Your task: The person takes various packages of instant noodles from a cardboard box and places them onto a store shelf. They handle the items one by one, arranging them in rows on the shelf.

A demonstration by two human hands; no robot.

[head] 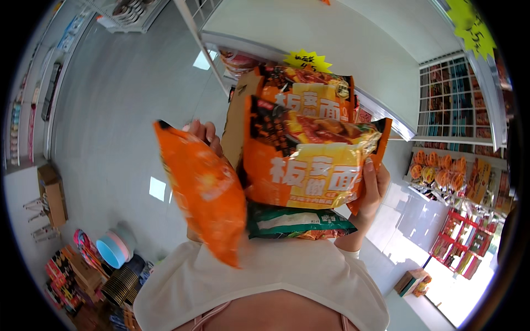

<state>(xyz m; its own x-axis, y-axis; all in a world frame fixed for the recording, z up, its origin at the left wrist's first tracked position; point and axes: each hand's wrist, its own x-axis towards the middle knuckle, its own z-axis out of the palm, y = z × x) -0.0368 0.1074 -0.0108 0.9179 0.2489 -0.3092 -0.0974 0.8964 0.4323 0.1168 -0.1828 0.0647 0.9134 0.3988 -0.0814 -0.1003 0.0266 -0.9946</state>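
Note:
My left hand point(205, 134) grips an orange packet point(203, 182) from behind; only its fingertips show past the packet's upper edge. That packet is tilted, slightly blurred, and turned away from the others. On the right, my right hand point(374, 188) holds the side of an orange instant noodle packet point(316, 161), thumb in front. This one faces me and bears large writing and a food picture. Behind it is a similar noodle packet point(308, 93), beside a cardboard box wall point(240, 103). A green packet point(300, 223) lies below, near my chest.
A white shelf point(323, 29) with a yellow star-shaped price tag point(307, 61) rises ahead. Wire racks of packaged goods point(449, 95) stand at the right. Plastic basins point(114, 250) and cartons point(83, 269) are on the floor at lower left; another carton point(410, 281) sits at lower right.

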